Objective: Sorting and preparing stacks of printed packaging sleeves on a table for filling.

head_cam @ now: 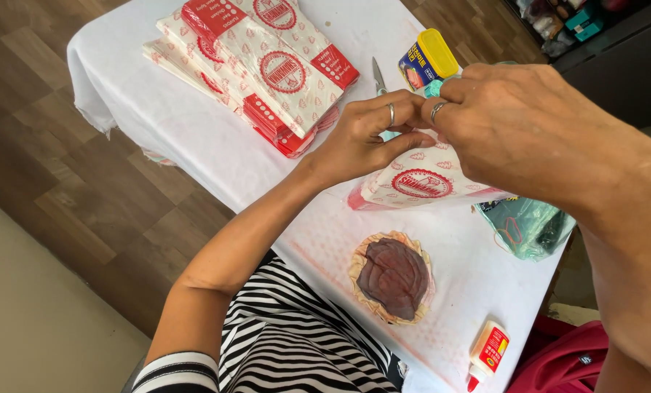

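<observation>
Our left hand (362, 138) and right hand (514, 124) met above the counter (194, 124), each grip pinching the top of the red-and-white paper bag (420, 182); our fingers hid its opening, and scissors (378, 76) lay half-covered behind.

Red-printed white paper bags (267, 65), black-and-white striped top (296, 349).

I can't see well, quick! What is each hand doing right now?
Left hand: closed, pinching the top of the red-and-white paper bag.
Right hand: closed, pinching the same bag top.
</observation>
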